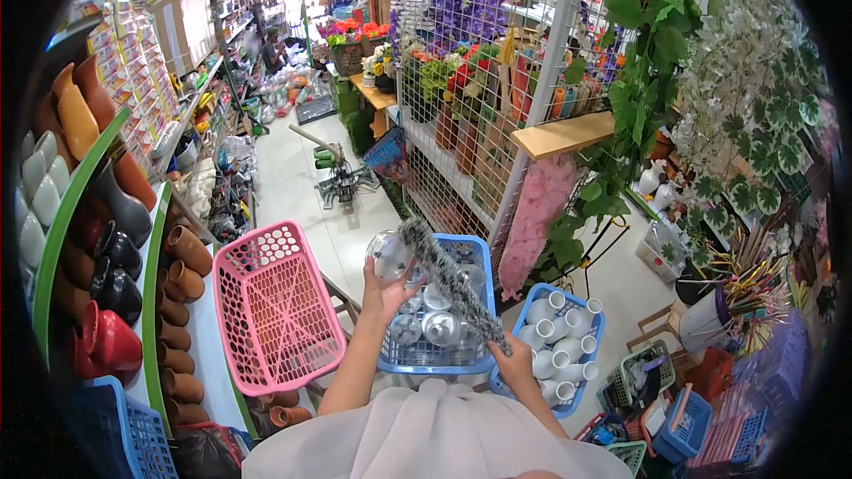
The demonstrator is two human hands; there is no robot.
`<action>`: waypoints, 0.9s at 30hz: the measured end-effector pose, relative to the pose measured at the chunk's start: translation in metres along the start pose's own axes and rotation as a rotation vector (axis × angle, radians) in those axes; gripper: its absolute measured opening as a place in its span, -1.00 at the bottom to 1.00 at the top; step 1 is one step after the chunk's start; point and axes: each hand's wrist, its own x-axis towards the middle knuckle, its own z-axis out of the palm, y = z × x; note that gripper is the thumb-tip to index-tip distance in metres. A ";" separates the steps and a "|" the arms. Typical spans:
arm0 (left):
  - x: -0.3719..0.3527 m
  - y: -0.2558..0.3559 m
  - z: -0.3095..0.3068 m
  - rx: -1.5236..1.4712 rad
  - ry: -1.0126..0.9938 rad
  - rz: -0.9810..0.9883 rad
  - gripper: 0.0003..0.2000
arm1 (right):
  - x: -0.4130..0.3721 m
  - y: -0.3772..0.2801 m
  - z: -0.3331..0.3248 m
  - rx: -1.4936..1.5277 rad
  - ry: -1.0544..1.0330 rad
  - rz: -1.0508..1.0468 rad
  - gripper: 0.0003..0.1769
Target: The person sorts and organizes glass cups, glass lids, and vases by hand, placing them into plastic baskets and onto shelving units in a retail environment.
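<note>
My left hand grips a clear, rounded glass vessel from below, above the rim of a blue basket. Fingers wrapped round its lower end, my right hand holds a grey, fluffy duster. The duster slants up and to the left across the blue basket, its tip right at the glass vessel. Several glass pieces, among them a round one, sit inside this basket, partly hidden behind the duster.
A pink basket stands left. To the right, a smaller blue basket holds several white vases. Shelves of clay pots line the left side. Beyond the baskets rises a wire rack with artificial flowers. A person is far back.
</note>
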 end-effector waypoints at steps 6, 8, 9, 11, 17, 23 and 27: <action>-0.005 -0.005 0.020 -0.388 -0.071 -0.258 -0.21 | 0.000 -0.006 0.011 -0.178 0.001 -0.180 -0.54; -0.005 -0.007 0.019 -0.454 -0.073 -0.299 -0.22 | 0.005 -0.012 0.014 -0.025 -0.009 0.063 -0.54; -0.005 -0.010 0.017 -0.441 -0.103 -0.302 -0.22 | 0.003 -0.007 0.020 -0.027 -0.007 0.069 -0.54; -0.002 -0.013 0.015 -0.411 -0.168 -0.307 -0.21 | 0.001 0.008 0.032 -0.121 0.051 -0.186 -0.54; 0.007 -0.008 0.001 -0.310 -0.128 -0.337 -0.21 | 0.011 -0.016 0.030 -0.128 0.039 -0.059 -0.50; 0.010 -0.003 -0.013 -0.256 -0.081 -0.412 -0.21 | 0.025 -0.023 0.036 -0.145 -0.006 -0.035 -0.48; 0.022 -0.010 -0.017 -0.353 -0.028 -0.275 -0.20 | 0.030 -0.014 0.048 -0.169 -0.024 -0.203 -0.46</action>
